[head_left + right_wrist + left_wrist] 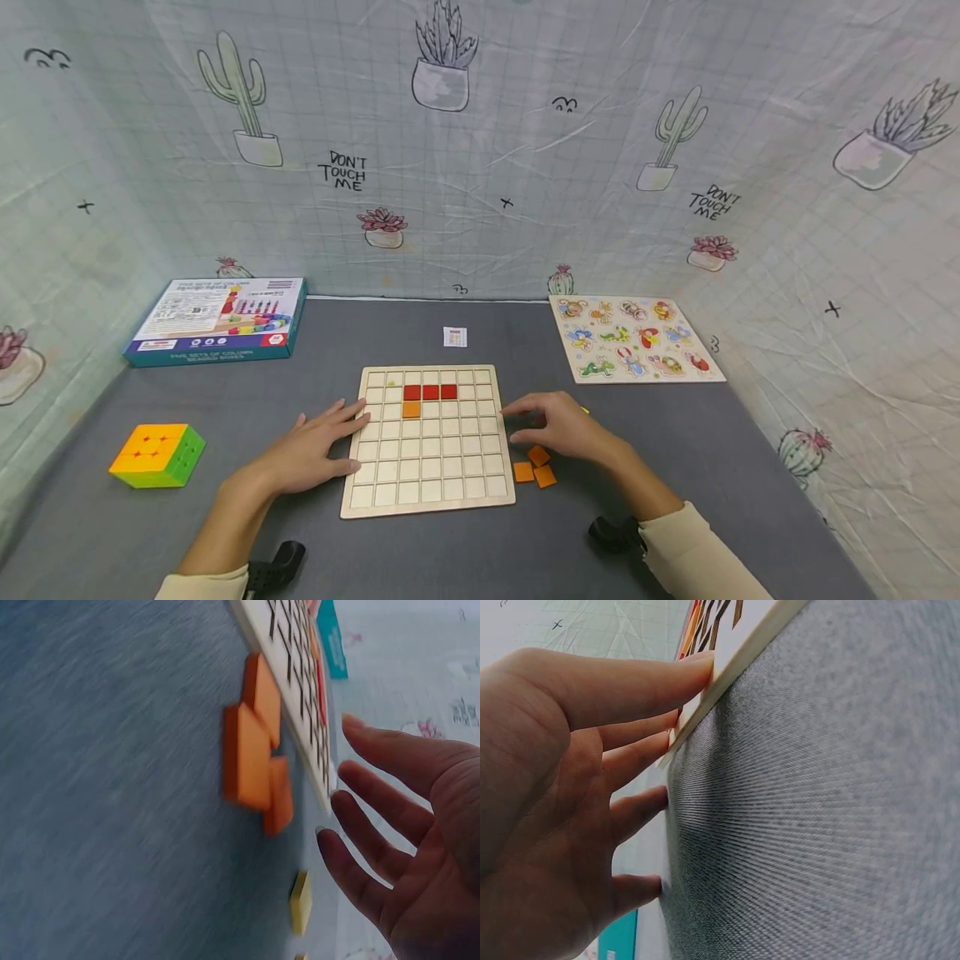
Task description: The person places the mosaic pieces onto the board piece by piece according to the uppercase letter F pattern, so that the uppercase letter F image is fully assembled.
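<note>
A wooden grid board [430,472] lies flat on the grey table. Three red square tiles [431,392] form a row in its upper part, and an orange tile [411,409] sits just below the leftmost one. My left hand [318,450] rests against the board's left edge, thumb and fingertips touching it with fingers extended. Just off the right edge hovers my right hand [564,427], its fingers loosely bent and nothing seen between them in the right wrist view. Three loose orange tiles [253,761] lie below it. Beyond them is a yellow tile [301,904], mostly hidden in the head view.
A colourful puzzle cube [157,456] stands at the left. A flat boxed set [217,321] lies at the back left, and an insect picture board [637,340] at the back right. Behind the grid board is a small printed card [455,337]. A patterned curtain encloses the table.
</note>
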A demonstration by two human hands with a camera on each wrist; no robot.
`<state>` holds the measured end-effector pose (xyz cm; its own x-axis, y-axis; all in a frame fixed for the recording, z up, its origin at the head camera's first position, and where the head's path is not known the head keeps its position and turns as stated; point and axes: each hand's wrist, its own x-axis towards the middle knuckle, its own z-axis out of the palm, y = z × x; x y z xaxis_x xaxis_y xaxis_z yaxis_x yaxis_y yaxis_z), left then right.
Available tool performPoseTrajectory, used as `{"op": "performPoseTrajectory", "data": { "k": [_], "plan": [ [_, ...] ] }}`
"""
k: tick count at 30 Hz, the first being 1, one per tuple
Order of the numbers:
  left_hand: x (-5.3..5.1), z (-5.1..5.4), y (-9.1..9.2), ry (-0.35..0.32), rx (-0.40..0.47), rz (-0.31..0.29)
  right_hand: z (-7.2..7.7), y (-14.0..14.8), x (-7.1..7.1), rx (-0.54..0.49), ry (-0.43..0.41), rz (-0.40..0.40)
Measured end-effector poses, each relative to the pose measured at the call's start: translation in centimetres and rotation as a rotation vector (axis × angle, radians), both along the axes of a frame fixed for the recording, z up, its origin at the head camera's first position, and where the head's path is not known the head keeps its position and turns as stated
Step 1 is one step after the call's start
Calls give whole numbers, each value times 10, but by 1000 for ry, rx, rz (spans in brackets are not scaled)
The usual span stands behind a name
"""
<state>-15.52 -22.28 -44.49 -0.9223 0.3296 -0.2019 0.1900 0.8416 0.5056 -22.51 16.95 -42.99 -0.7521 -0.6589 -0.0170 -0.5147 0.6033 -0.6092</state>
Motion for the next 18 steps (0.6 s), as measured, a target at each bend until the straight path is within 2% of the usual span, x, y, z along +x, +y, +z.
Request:
{"op": "performPoseTrajectory", "data": {
  "k": [10,14,18],
  "plan": [
    [0,0,0,-7,-17,-5,-12,34,6,20,-65,31],
    [0,0,0,-4,-12,-7,-17,40,7,-11,-105,44],
    [0,1,-1,8,-9,-18,-20,42,6,-23,-98,50]
  ]
}}
